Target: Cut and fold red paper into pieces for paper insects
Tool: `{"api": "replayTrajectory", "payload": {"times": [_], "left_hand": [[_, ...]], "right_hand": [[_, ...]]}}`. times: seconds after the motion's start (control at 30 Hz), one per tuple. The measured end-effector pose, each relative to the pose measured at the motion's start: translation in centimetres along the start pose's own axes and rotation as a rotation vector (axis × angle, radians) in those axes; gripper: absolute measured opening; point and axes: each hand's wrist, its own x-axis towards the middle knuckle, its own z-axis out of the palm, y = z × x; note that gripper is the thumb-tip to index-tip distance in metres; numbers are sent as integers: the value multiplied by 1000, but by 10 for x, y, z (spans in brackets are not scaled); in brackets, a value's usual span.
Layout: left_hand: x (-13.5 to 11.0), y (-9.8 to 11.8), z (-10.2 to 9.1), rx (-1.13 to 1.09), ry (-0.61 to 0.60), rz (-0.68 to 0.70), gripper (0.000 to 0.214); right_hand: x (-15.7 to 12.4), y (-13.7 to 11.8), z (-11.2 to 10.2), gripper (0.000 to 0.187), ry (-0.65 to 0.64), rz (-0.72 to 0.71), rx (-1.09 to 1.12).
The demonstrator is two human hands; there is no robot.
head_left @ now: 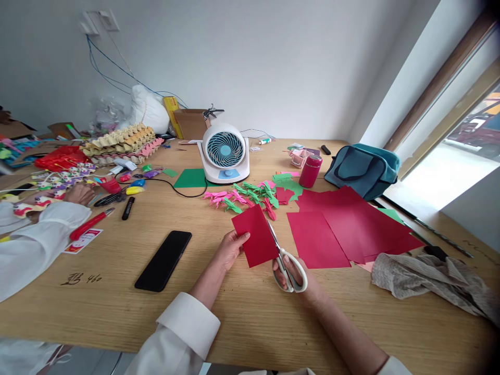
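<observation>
My left hand (pixel 230 250) pinches the left edge of a small red paper sheet (pixel 255 237), thumb on top, holding it up over the table. White-handled scissors (pixel 291 273) are in my right hand (pixel 285 271), fingers through the loops. Their blades lie along the right edge of the sheet; whether they are parted there is hard to make out. Beyond the sheet lies a pile of pink, green and red paper cut-outs (pixel 250 195). Larger red paper sheets (pixel 318 239) are spread to the right of my right hand.
A black phone (pixel 164 260) lies left of my left arm. A white fan (pixel 225 151) stands at the back. On the right are a red flask (pixel 311 171), a teal bag (pixel 361 169) and a grey cloth (pixel 425 278). Another person's white sleeve (pixel 39 239) rests at far left.
</observation>
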Motion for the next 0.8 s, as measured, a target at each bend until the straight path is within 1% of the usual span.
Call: {"api": "replayTrajectory", "payload": {"times": [0.3, 0.47, 0.63, 0.8], "left_hand": [[-1, 0, 0, -23, -1, -22, 44], [-1, 1, 0, -21, 0, -28, 43], [0, 0, -1, -15, -5, -36, 45], [0, 0, -3, -14, 2, -27, 47]], "right_hand": [[-1, 1, 2, 44, -4, 14, 15], [0, 4, 1, 40, -16, -13, 31], [-3, -6, 6, 41, -12, -32, 3], [-5, -14, 11, 42, -5, -23, -26]]}}
